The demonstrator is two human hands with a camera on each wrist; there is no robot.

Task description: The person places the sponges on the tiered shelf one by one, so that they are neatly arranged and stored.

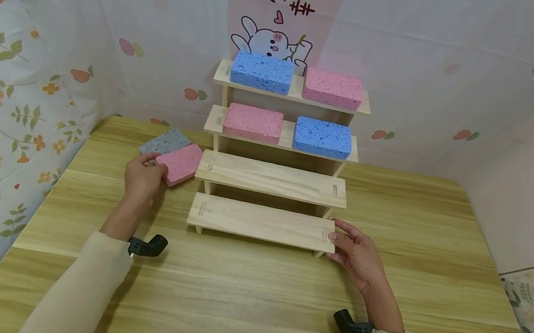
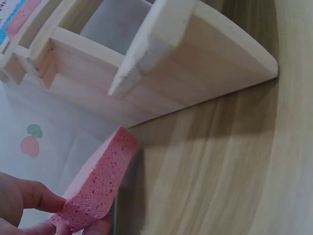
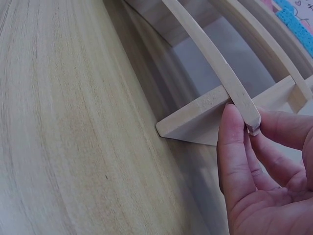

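My left hand [image 1: 143,180] pinches a pink sponge [image 1: 179,163] by its near left end, to the left of a stepped wooden rack [image 1: 265,223]. In the left wrist view the sponge [image 2: 100,183] is tilted, with thumb and fingers on its end. Behind it a grey-blue sponge [image 1: 166,141] lies on the table, partly covered. My right hand [image 1: 356,253] pinches the right end of the rack's lowest shelf. The right wrist view shows thumb and fingers on either side of that board [image 3: 234,93].
On the top shelf sit a blue sponge [image 1: 262,72] at left and a pink one [image 1: 333,89] at right. Below them, a pink sponge [image 1: 253,123] is left of a blue one [image 1: 322,137]. A printed cloth [image 1: 171,42] hangs behind the wooden table [image 1: 242,305].
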